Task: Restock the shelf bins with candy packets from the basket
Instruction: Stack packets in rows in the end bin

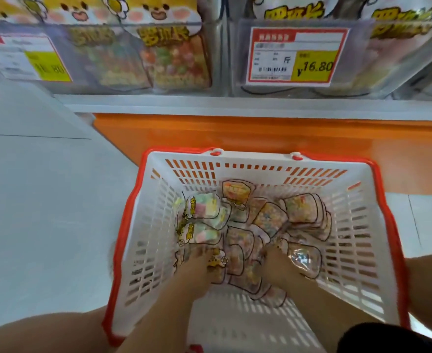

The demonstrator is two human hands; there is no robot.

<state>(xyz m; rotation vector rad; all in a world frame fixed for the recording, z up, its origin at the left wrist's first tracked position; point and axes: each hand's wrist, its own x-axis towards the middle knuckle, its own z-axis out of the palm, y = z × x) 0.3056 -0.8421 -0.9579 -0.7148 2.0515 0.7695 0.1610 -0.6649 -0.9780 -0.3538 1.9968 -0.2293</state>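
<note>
Both hands are down in the basket [235, 159], left hand [197, 270] and right hand [278, 266] on the candy packets [271, 217] piled inside. Too blurry to tell either grip. Shelf bins [357, 80] sit beyond the basket.

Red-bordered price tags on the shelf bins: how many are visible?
2. Left price tag on the left clear plastic bin; right price tag on the right bin. More may be hidden.

Candy pkts [271, 216] piled in white/red basket [255, 159].
</note>
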